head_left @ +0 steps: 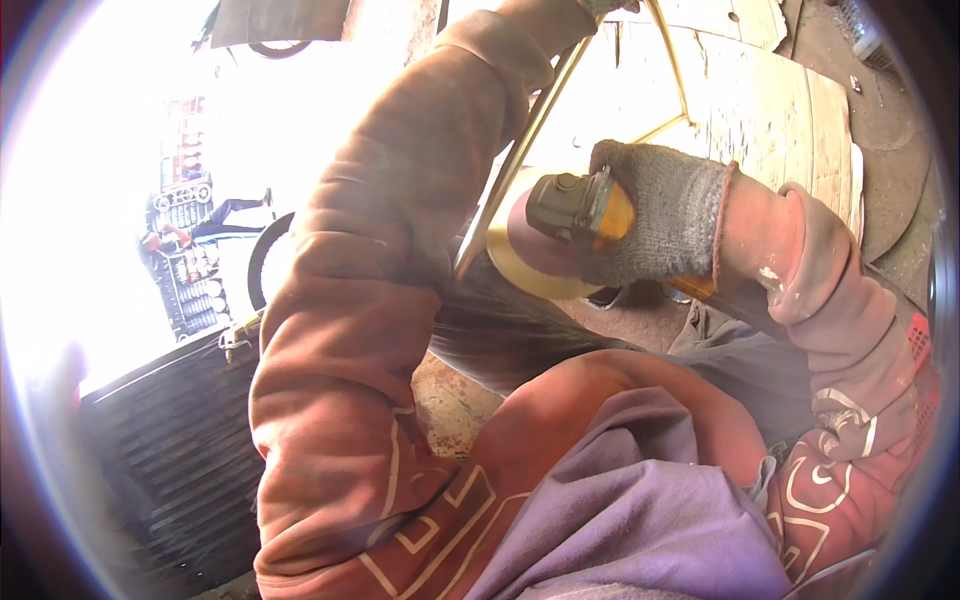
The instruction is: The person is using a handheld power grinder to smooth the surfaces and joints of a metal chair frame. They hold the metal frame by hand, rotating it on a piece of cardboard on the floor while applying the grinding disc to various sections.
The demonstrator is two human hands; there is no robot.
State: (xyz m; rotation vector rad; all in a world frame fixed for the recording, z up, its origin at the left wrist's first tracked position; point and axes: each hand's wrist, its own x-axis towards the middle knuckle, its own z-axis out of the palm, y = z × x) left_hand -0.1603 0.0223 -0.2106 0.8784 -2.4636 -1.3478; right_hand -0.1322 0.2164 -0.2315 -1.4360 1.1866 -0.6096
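In a grey knitted glove, my right hand (665, 210) is wrapped round an angle grinder (568, 205) with a dark gear head and an orange body. Its round disc (520, 245) sits close beside a long slim metal bar (520, 150); I cannot tell whether they touch. The bar is part of a thin brass-coloured frame (672, 60) with angled pieces. My left hand (612, 5) is at the top edge, where the frame's bars run up to it. Only a scrap of its glove shows, and the fingers are hidden.
Pale, worn boards (770, 110) lie under the frame. A dark ribbed panel (170, 470) stands at the lower left, with a wheel (270, 260) behind it. Farther left, a person (215, 220) appears in strong glare. Cables lie on the ground (895, 150) at right.
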